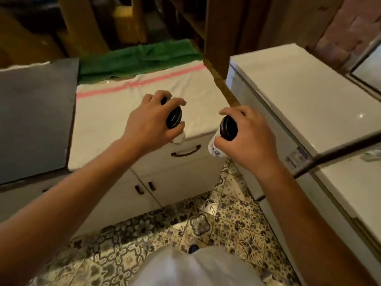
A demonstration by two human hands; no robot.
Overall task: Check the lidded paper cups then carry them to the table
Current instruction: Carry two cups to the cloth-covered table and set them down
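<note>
I hold two white paper cups with black lids, one in each hand, above the front edge of a white cabinet. My left hand (pixel 149 120) grips the left cup (pixel 174 117) from above by its lid, and only a bit of its white body shows below my fingers. My right hand (pixel 246 135) grips the right cup (pixel 227 127) the same way, with its printed white side showing under the lid. Both cups tilt toward me, lids facing the camera, and they are apart from each other.
The white cabinet (pixel 185 162) has a drawer handle and two small doors. A white cloth with a pink stripe (pixel 115 104) and a green cloth (pixel 138 56) cover its top. A white chest freezer (pixel 299 96) stands at the right, a grey surface (pixel 35 112) at the left. Patterned tiles (pixel 206 223) cover the floor.
</note>
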